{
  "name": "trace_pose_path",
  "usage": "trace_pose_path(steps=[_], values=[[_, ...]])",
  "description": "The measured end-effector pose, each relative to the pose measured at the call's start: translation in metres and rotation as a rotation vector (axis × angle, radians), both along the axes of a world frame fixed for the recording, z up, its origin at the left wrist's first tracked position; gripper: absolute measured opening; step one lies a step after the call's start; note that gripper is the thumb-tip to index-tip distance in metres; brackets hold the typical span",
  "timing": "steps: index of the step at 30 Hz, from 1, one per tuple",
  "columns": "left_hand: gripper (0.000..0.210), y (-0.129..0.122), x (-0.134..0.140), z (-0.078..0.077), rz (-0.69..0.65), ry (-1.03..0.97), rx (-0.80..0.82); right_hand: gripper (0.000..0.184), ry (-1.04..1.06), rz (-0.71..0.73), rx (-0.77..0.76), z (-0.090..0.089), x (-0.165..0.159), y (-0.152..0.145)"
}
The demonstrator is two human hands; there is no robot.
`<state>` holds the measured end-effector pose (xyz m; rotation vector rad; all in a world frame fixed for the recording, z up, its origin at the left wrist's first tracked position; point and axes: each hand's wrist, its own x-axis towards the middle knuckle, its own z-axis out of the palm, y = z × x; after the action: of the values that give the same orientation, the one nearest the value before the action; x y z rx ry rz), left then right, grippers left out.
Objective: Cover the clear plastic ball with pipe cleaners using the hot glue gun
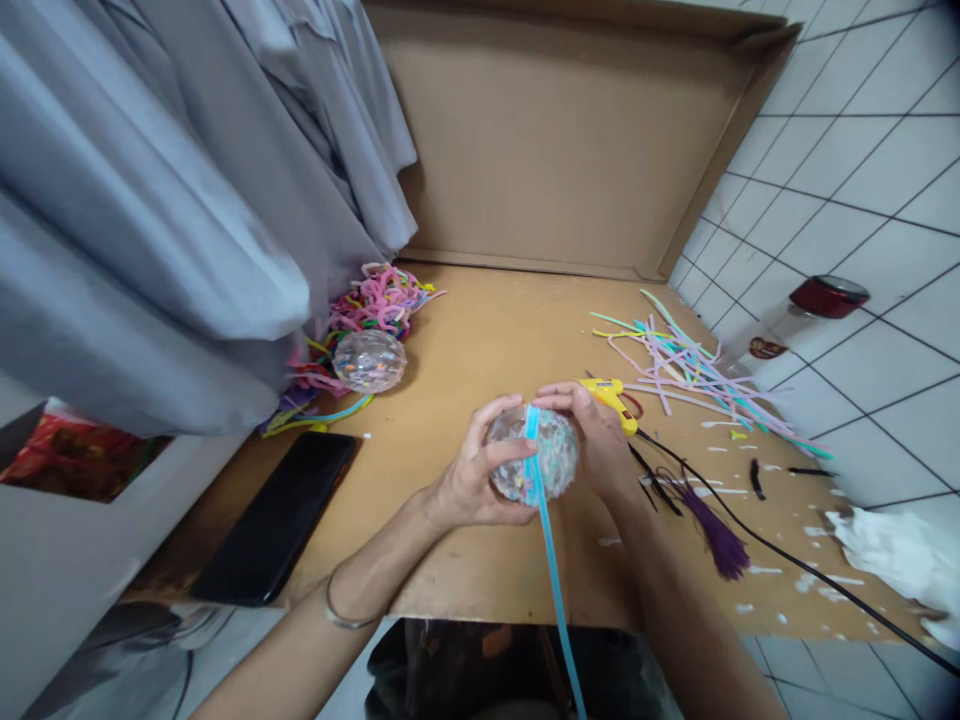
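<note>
Between my hands, above the near part of the table, is a clear round ball (556,455) with small coloured bits showing in it. A light blue strip, like a pipe cleaner (551,550), runs over the middle of the ball, and its loose end hangs down past the table edge. My left hand (480,465) grips the ball from the left, with one finger pressing on the strip. Curved round the ball's top and right side is my right hand (596,440); its fingertips are near the strip's upper end. A yellow glue gun (616,400) lies just behind my right hand.
A second clear ball (370,361) rests by a heap of coloured pipe cleaners (386,300) at left. A black phone (281,515) lies nearby. Loose pipe cleaners (675,360), a purple tassel (712,530), a black cable (780,555) and a red-lidded jar (795,320) are at right.
</note>
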<state>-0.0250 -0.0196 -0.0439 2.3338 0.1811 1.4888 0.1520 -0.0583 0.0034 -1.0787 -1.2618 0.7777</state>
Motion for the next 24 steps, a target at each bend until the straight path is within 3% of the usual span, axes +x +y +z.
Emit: trace_pose_path(steps=[5, 11, 16, 24], values=[[0.076, -0.002, 0.002, 0.005, -0.050, -0.013, 0.043, 0.056, 0.002, -0.017, -0.074, -0.002, 0.000, 0.004], [0.076, 0.001, 0.003, 0.005, -0.042, 0.006, 0.010, 0.046, -0.133, -0.031, 0.059, -0.002, 0.002, 0.003], [0.076, 0.006, 0.003, -0.002, -0.028, 0.025, -0.007, 0.042, -0.122, 0.049, 0.098, -0.002, 0.000, -0.002], [0.076, 0.011, 0.001, -0.006, 0.003, 0.064, -0.028, 0.054, -0.159, -0.010, 0.041, 0.001, -0.005, -0.003]])
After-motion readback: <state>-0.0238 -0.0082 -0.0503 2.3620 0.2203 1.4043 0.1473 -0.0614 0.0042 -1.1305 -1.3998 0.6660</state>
